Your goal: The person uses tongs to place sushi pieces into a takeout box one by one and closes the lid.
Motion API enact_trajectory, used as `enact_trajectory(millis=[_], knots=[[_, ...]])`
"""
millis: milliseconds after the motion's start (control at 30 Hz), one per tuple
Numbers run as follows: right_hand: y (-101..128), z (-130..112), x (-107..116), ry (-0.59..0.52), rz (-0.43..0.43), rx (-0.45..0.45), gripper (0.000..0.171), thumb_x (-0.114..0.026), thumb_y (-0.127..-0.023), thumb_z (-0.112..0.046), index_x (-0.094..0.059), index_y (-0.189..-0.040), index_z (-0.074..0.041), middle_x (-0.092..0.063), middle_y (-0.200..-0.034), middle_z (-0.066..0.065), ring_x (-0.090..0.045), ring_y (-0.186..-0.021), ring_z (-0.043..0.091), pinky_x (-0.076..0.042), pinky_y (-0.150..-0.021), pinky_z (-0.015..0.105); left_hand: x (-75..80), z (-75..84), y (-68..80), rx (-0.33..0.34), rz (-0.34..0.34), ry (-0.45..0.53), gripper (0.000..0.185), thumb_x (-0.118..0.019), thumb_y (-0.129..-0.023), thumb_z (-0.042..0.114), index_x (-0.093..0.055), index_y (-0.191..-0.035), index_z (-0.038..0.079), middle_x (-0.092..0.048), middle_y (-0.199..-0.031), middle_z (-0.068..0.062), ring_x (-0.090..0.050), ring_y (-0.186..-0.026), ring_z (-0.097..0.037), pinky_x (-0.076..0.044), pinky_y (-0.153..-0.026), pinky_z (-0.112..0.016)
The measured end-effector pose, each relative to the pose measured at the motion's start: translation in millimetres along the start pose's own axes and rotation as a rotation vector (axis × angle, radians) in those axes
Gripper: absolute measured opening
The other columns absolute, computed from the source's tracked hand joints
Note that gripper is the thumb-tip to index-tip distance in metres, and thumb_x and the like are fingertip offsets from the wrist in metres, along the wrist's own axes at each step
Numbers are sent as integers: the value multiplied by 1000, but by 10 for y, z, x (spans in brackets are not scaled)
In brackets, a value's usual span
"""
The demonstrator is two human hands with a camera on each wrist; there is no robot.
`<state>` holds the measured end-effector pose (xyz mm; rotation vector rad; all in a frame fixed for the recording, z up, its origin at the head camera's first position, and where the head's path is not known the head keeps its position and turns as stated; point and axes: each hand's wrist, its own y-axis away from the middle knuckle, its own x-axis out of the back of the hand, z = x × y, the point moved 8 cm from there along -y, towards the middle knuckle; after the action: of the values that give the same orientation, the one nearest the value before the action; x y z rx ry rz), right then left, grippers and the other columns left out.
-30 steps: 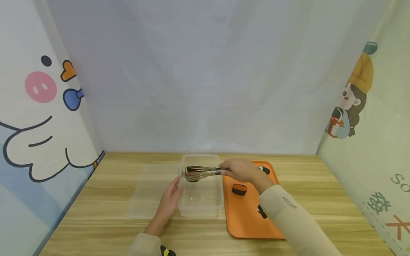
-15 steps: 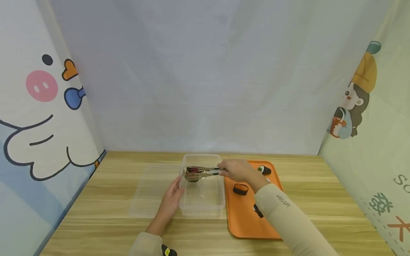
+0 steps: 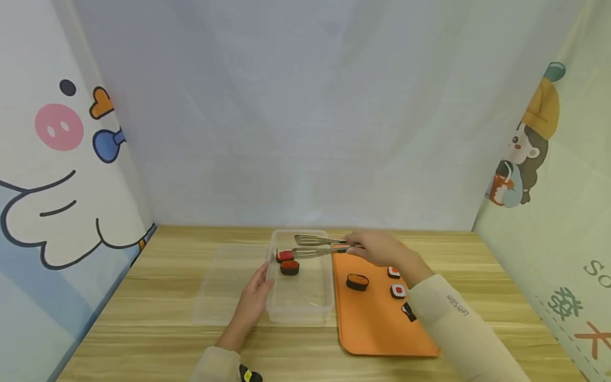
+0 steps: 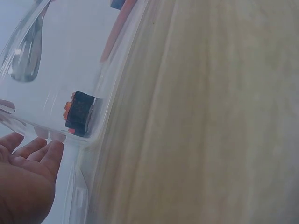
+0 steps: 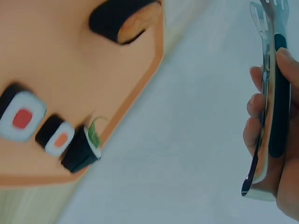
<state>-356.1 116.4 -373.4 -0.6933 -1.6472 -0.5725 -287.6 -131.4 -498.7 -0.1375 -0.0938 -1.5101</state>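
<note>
My right hand (image 3: 382, 248) grips metal tongs (image 5: 268, 107) with slotted tips and dark handle grips. The tips are spread apart over the clear plastic box (image 3: 305, 306), with nothing between them. Two sushi pieces lie inside the box near its left wall: a roe-topped gunkan sushi (image 3: 289, 267) and, just behind it, a red-topped sushi piece (image 3: 285, 256). My left hand (image 3: 255, 297) rests against the box's left side. In the left wrist view its fingers (image 4: 52, 156) look fairly straight and touch the clear wall.
Right of the box, an orange tray (image 3: 372, 334) holds an orange-topped gunkan sushi (image 3: 357, 282), sushi rolls (image 3: 398, 291) and a dark piece partly behind the sleeve. A clear lid (image 3: 219, 286) lies left of the box on the wooden table (image 3: 143, 318).
The tongs have opened, let go of the sushi in the box and moved up and right. Both pieces in the box now show. My left hand has stayed by the box.
</note>
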Motion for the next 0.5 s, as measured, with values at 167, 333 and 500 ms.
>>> enact_trajectory(millis=[167,333,500], knots=[[242,139,120,4,30,2,23,-59,-99,-24,-66,-114,-7,-60,-101,1,-59,-79,15,-51,-69,36,-2,-9,-17,2,-14,8,52,-46,-101,6,-29,-150,-5,-30,-149,-30,-30,-136,-44,-25,-111,-53],[498,313,154,-8,44,-23,5,-62,-97,-21,-62,-95,-16,-52,-84,-7,-48,-67,9,-44,-59,32,-5,14,5,-14,-12,4,53,-46,-102,9,-29,-151,-2,-31,-149,-27,-31,-136,-42,-25,-111,-51],[728,455,130,12,40,-70,23,-62,-97,-23,-66,-112,-6,-63,-101,3,-61,-82,17,-53,-69,40,15,-2,-3,-35,-8,10,52,-47,-102,11,-30,-151,1,-32,-150,-25,-31,-137,-40,-25,-112,-49]])
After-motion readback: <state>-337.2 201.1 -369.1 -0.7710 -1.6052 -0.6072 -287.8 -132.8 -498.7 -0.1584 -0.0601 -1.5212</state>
